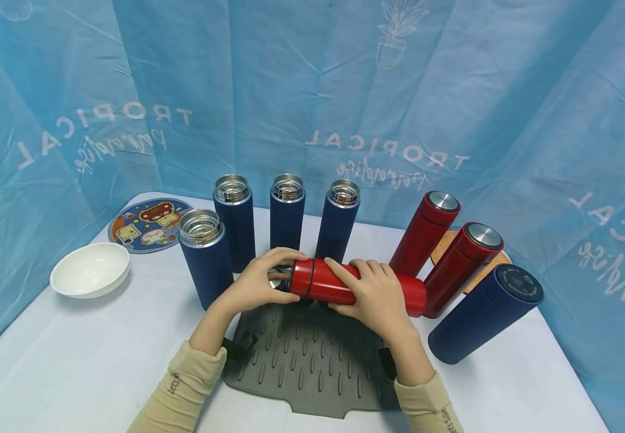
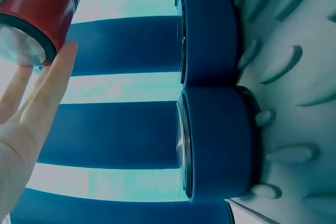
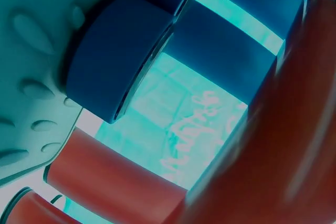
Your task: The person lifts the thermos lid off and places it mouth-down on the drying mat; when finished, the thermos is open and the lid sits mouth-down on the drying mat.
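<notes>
Both hands hold a red thermos flask (image 1: 329,282) lying sideways above the grey ridged mat (image 1: 312,367). My left hand (image 1: 255,282) spans its lid, with fingers over the top and thumb below; the silver lid end (image 2: 22,45) shows in the left wrist view. Round the flask's body, my right hand (image 1: 376,294) grips from the near side. Blue lids (image 2: 219,142) stand at the mat's far edge, mostly hidden by the red flask in the head view. Behind them are open blue flasks (image 1: 287,210) with bare steel mouths.
Another open blue flask (image 1: 204,264) stands at the left. To the right are two lidded red flasks (image 1: 423,237) and a lidded blue flask (image 1: 480,319). A white bowl (image 1: 90,270), a cartoon round mat (image 1: 150,225) and a wooden disc (image 1: 488,270) lie farther out.
</notes>
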A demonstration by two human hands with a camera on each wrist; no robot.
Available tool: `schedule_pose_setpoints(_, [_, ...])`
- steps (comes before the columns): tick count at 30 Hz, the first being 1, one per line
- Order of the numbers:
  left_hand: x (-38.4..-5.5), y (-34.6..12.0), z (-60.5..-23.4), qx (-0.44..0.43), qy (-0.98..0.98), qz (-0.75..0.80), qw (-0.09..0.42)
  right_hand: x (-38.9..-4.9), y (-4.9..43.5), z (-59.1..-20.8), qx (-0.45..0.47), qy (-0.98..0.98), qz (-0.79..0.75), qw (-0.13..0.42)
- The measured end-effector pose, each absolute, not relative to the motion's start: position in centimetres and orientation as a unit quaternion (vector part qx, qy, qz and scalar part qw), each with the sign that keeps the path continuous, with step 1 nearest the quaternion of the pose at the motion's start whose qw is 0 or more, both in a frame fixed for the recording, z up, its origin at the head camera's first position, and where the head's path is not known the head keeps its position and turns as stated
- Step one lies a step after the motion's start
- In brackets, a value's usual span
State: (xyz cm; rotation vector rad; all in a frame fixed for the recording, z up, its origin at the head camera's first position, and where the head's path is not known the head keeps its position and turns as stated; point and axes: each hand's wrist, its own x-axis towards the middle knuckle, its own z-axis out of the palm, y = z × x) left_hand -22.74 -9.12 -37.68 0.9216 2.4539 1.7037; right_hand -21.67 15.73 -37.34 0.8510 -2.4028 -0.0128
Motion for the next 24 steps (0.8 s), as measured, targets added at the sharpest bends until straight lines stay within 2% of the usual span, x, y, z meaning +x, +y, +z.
schedule_pose_setpoints(17, [-22.91,-9.09,-38.04,0.213,0.816,0.535,0.054,-21.81,15.73,-37.54,0.33,-0.897,-0.007,0.294])
schedule_pose_setpoints(24, [-23.0,-9.07,-37.93,0.284,0.778,0.558,0.061,-21.82,16.13,-37.27,0.314,-0.903,-0.014,0.294])
